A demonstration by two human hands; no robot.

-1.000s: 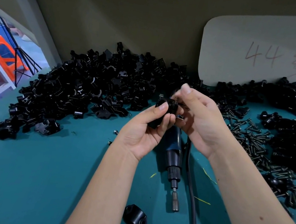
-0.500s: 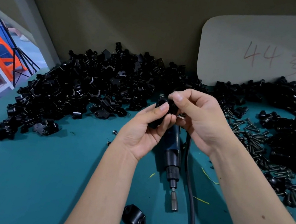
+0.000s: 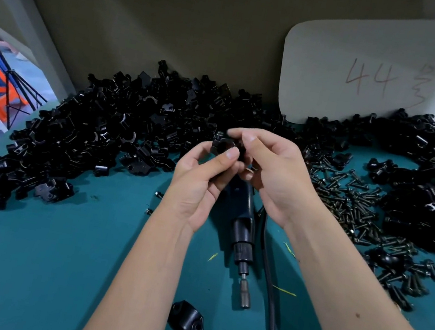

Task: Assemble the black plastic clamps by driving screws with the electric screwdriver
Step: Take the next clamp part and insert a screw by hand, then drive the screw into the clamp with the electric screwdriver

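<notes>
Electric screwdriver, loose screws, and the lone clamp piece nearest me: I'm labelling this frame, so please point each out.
electric screwdriver (image 3: 243,230): head view, on its black body.
loose screws (image 3: 352,203): head view, middle of the pile.
lone clamp piece (image 3: 186,320): head view, on its rounded top.

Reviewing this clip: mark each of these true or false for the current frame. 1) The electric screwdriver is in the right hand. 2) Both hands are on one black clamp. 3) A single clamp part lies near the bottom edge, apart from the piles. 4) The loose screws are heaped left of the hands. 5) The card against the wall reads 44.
1) False. The electric screwdriver lies on the green table, below the hands.
2) True. The left hand and right hand both hold the black clamp.
3) True. The single clamp part lies alone.
4) False. The screws lie to the right.
5) True. The card shows 44.
</notes>
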